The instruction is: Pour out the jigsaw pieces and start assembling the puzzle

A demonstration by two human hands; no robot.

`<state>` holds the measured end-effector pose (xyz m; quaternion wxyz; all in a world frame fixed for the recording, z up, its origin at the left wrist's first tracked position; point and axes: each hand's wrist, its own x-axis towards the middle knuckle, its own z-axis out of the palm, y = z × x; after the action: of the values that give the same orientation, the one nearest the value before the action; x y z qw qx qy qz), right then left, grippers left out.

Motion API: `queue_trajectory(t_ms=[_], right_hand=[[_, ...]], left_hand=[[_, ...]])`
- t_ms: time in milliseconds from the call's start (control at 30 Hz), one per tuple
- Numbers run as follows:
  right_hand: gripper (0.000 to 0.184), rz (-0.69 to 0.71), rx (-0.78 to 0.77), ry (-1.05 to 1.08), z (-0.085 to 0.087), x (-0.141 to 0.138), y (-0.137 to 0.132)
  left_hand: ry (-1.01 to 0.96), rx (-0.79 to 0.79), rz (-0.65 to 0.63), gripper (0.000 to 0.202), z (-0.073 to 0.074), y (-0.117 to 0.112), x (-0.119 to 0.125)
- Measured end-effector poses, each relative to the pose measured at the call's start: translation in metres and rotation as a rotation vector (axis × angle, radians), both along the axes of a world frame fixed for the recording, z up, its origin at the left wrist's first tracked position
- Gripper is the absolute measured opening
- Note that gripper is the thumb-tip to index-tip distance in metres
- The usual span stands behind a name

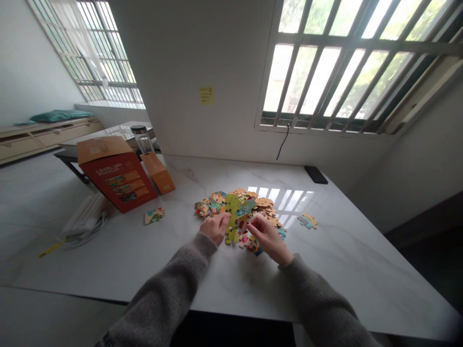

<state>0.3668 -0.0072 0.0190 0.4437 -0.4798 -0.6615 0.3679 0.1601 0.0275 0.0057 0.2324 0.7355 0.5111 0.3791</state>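
Over a heap of jigsaw puzzle pieces on the marble-patterned table, both of my hands are closed. My left hand grips a yellow-green puzzle piece at its edge, thumb on the near side; whether it is one piece or more I cannot tell. Just to the right, my right hand pinches a small puzzle piece with a reddish print, close to the green one. Some pieces in the heap lie with their plain brown backs up. The fingers cover part of the pile.
A red-orange puzzle box stands at the left, beside a smaller orange box and a glass bottle. Single pieces lie apart at left and right. A white power strip with cable and a black phone rest on the table.
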Motion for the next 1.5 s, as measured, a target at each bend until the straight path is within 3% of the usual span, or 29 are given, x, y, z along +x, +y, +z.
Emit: queue_trajectory(t_ms=[67,167,267,333,433,533,567,633,733,767,833,900,1067,1167,1300,1400,1500], right_hand=[[0.029,0.043,0.031,-0.146,-0.002,-0.003,-0.002],[0.025,0.093,0.051,-0.248,-0.002,-0.008,-0.007],[0.02,0.065,0.102,-0.235,0.001,-0.008,-0.01],[0.021,0.024,0.144,-0.21,0.004,-0.006,-0.01],[0.021,0.035,0.165,-0.226,0.006,-0.004,-0.01],[0.019,0.107,0.158,-0.265,0.007,-0.006,-0.012],[0.019,0.122,0.163,-0.275,0.007,-0.007,-0.013],[0.019,0.126,0.18,-0.299,0.006,-0.007,-0.012],[0.017,0.067,0.235,-0.373,0.002,-0.003,-0.008],[0.017,0.039,0.265,-0.414,-0.001,-0.002,-0.006],[0.016,-0.007,0.323,-0.518,-0.006,-0.001,-0.002],[0.016,-0.031,0.356,-0.623,-0.012,-0.003,0.0],[0.042,-0.038,0.374,-0.782,-0.017,-0.019,-0.003],[0.04,-0.046,0.359,-0.761,-0.016,-0.025,-0.005],[0.017,-0.004,0.171,-0.403,-0.014,-0.023,-0.003],[0.025,0.053,-0.112,0.063,-0.012,-0.019,0.001],[0.035,0.037,-0.227,0.396,-0.011,-0.018,0.002]], left_hand=[[-0.086,0.014,-0.07,0.033,0.004,-0.004,0.0],[-0.182,-0.045,-0.284,0.032,0.006,-0.011,0.004],[-0.252,-0.156,-0.283,0.032,0.003,-0.008,-0.006],[-0.272,-0.147,-0.113,0.032,0.0,0.003,-0.031],[-0.227,-0.093,0.243,0.026,-0.002,0.023,-0.095],[0.059,-0.041,0.669,0.017,0.002,0.036,-0.166],[0.098,-0.035,0.757,0.016,0.004,0.038,-0.186],[0.153,-0.042,0.824,0.016,0.007,0.039,-0.213],[0.265,-0.064,0.855,0.013,0.01,0.036,-0.227],[0.325,-0.057,0.874,0.014,0.011,0.035,-0.226],[0.432,-0.009,0.909,0.034,0.012,0.033,-0.218],[0.455,0.058,0.831,0.047,0.012,0.033,-0.201],[0.405,0.095,0.34,0.014,0.01,0.024,-0.117],[0.297,-0.005,-0.001,0.015,0.012,0.014,-0.06],[0.117,-0.094,-0.188,0.019,0.017,0.01,-0.015],[-0.161,-0.192,-0.208,0.026,0.017,0.014,-0.001],[-0.483,-0.303,-0.214,0.032,0.011,0.017,0.006]])
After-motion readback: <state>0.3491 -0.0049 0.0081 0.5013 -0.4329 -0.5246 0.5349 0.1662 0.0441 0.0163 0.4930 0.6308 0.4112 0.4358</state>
